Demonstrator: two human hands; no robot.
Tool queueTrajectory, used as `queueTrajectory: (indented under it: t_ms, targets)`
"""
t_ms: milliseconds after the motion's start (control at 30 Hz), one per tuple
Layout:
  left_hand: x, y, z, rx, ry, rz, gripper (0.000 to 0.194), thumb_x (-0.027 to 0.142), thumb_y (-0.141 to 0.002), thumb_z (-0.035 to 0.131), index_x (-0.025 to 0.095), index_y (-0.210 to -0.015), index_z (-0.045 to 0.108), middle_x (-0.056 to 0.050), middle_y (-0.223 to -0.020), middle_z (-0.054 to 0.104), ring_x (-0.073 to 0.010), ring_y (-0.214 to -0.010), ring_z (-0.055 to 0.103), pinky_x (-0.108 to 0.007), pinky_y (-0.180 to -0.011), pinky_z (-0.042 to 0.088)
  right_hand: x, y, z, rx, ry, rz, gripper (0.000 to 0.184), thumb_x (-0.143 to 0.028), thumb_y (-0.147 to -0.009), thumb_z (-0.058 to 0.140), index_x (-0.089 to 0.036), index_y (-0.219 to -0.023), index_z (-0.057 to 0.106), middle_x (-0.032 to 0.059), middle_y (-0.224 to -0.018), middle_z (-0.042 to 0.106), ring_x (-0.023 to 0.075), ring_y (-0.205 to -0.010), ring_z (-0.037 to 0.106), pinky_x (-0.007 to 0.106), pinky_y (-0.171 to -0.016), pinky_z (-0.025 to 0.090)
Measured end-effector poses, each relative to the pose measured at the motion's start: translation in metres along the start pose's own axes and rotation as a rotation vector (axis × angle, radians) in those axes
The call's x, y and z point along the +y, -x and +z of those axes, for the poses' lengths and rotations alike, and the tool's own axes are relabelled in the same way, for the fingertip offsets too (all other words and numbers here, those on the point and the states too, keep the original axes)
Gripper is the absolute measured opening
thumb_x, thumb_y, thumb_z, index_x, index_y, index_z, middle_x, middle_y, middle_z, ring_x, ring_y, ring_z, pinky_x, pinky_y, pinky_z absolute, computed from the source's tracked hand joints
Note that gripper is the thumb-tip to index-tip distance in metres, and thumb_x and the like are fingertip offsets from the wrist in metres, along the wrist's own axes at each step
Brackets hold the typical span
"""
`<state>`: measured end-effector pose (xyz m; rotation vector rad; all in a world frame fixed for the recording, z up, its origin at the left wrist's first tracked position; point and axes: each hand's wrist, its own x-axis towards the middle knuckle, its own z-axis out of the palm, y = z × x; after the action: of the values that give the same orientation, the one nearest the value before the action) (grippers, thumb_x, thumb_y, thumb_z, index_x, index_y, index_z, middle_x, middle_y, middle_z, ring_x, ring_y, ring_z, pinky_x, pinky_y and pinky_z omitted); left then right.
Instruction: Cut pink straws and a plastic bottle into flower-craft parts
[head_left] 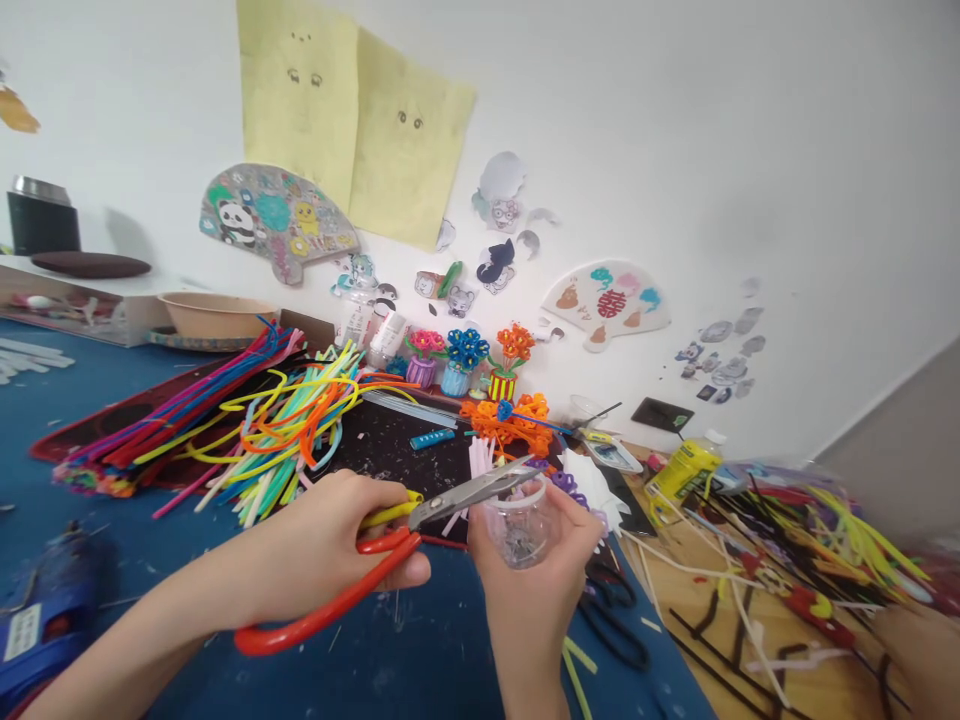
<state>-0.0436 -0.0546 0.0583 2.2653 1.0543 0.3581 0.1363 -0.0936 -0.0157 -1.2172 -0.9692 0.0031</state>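
My left hand (pixel 352 535) is closed around a pair of scissors (pixel 465 492) with red handles. A short yellow piece (pixel 390 512) shows between its fingers, beside the scissors' pivot; I cannot tell what it is. The blades lean up to the right, their tips over the mouth of a clear plastic cup (pixel 521 530). My right hand (pixel 536 580) grips this cup from below and both sides, fingers partly hidden behind it. Small dark bits show at the cup's bottom.
Bundles of coloured pipe cleaners (pixel 292 430) lie on the dark mat. Three small flower pots (pixel 465 365) stand by the wall. A blue glue gun (pixel 45 620) is at the left, black-handled scissors (pixel 615 610) right of the cup. Another person's hand (pixel 919 640) is at the right edge.
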Motion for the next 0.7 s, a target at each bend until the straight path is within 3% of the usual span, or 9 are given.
queueTrajectory:
  t_ms: [200, 467, 700]
  targets:
    - [0.007, 0.003, 0.004, -0.038, 0.022, -0.007, 0.029, 0.048, -0.073, 0.060, 0.018, -0.074, 0.061, 0.006, -0.055, 0.043, -0.0106, -0.052, 0.033, -0.021, -0.047, 0.024, 0.008, 0.001, -0.002, -0.008, 0.053, -0.055, 0.063, -0.032, -0.062, 0.078, -0.020, -0.114, 0.043, 0.0126, -0.112, 0.056, 0.0256, -0.099, 0.058, 0.040, -0.083, 0.047]
    - [0.004, 0.004, 0.011, 0.078, -0.133, 0.022, 0.035, 0.054, -0.074, 0.063, 0.020, -0.065, 0.055, 0.005, -0.054, 0.047, -0.0111, -0.048, 0.036, -0.022, -0.048, 0.025, 0.006, 0.001, -0.001, 0.037, 0.088, -0.136, 0.061, -0.032, -0.066, 0.078, -0.020, -0.114, 0.042, 0.0131, -0.117, 0.052, 0.0273, -0.106, 0.055, 0.043, -0.089, 0.042]
    - [0.002, 0.006, 0.013, 0.075, -0.168, 0.034, 0.036, 0.056, -0.075, 0.063, 0.022, -0.070, 0.057, 0.004, -0.057, 0.048, -0.0123, -0.050, 0.042, -0.022, -0.049, 0.026, 0.009, 0.003, -0.001, 0.039, 0.074, -0.221, 0.060, -0.029, -0.067, 0.077, -0.021, -0.115, 0.042, 0.0122, -0.119, 0.048, 0.0271, -0.109, 0.052, 0.045, -0.091, 0.041]
